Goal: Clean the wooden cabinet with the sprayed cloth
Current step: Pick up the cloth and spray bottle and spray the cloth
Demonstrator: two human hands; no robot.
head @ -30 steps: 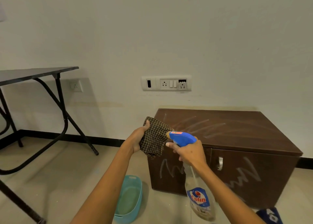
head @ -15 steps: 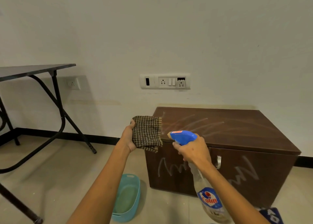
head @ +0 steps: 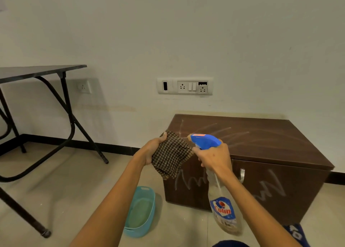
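Left hand [head: 152, 150] grips checked cloth [head: 170, 154]; right hand [head: 214, 158] is wrapped round spray bottle [head: 221, 200], nozzle just beside the cloth. Wooden cabinet [head: 252, 149], chalk-streaked, sits directly beyond both hands. Advice: aim at cloth centre, dampen evenly, avoid overspray.

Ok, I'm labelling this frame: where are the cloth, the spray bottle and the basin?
cloth [head: 170, 154], head view, middle of the checked fabric
spray bottle [head: 205, 141], head view, blue trigger head
basin [head: 152, 202], head view, right rim
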